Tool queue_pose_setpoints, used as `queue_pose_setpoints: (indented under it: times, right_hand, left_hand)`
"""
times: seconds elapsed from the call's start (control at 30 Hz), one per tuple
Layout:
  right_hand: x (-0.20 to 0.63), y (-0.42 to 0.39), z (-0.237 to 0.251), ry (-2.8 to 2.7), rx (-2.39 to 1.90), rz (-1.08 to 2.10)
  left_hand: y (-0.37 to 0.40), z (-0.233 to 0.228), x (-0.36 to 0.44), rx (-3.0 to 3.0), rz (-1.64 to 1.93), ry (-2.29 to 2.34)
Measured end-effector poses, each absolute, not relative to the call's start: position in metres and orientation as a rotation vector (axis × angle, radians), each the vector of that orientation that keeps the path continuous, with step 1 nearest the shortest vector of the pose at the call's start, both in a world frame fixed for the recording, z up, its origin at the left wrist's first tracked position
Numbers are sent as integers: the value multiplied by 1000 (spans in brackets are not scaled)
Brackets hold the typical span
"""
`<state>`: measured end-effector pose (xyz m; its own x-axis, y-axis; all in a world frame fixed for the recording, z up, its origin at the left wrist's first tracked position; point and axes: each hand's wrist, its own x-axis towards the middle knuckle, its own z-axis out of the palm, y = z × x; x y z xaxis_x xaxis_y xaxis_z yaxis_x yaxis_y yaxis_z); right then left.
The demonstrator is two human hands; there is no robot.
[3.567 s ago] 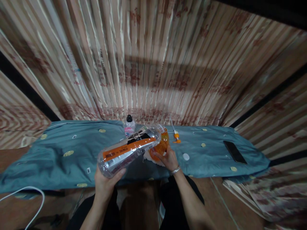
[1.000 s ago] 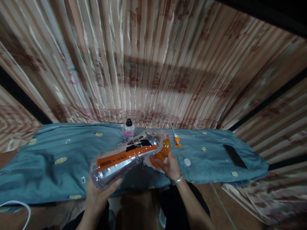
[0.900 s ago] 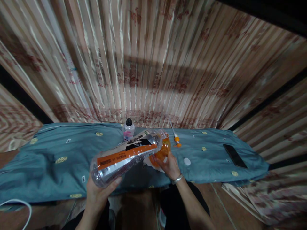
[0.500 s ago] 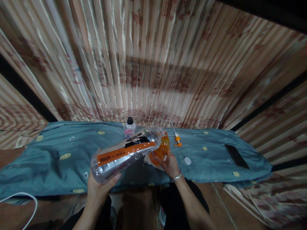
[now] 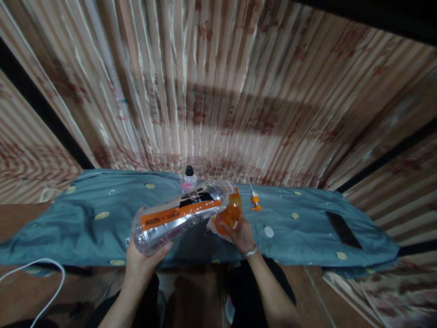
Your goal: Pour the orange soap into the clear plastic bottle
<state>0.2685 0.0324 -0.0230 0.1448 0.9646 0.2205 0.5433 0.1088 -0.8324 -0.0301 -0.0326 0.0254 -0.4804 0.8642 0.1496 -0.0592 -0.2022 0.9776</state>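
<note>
My left hand [image 5: 143,259] grips the base of a large clear plastic bottle [image 5: 177,216] with an orange and black label. The bottle is tipped almost level, its open neck over the mouth of a small orange bottle [image 5: 229,213]. My right hand [image 5: 241,232] holds that orange bottle steady on the blue-green cloth [image 5: 85,228]. A white cap [image 5: 268,232] lies on the cloth just right of my right hand. An orange pump top with a thin tube [image 5: 254,199] lies a little farther back.
A small clear bottle with a black cap and pink label [image 5: 188,177] stands behind the big bottle, by the striped curtain [image 5: 218,91]. A black phone [image 5: 343,223] lies at the cloth's right end. A white cable [image 5: 41,278] loops at lower left.
Both hands keep the same hold and the big bottle stays tipped at the orange bottle. Only the head view has drifted slightly; the cloth sits a bit further right in frame.
</note>
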Motion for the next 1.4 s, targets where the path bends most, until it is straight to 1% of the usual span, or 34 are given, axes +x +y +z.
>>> queue_pose_setpoints:
  times: [0.3, 0.6, 0.97, 1.2, 1.4]
  right_hand:
    - [266, 32, -18, -1485, -1565, 642]
    - [267, 30, -10, -1460, -1557, 633]
    - [268, 29, -14, -1426, -1550, 626]
    - [269, 29, -15, -1431, -1516, 639]
    - [270, 29, -18, -1436, -1539, 629]
  left_hand:
    - [-37, 36, -27, 1000, 1749, 1428]
    - [-29, 22, -31, 1040, 1767, 1409]
    - [-22, 12, -32, 1028, 1778, 1356]
    - [-19, 10, -36, 1050, 1789, 1420]
    - [-24, 15, -30, 1022, 1799, 1381]
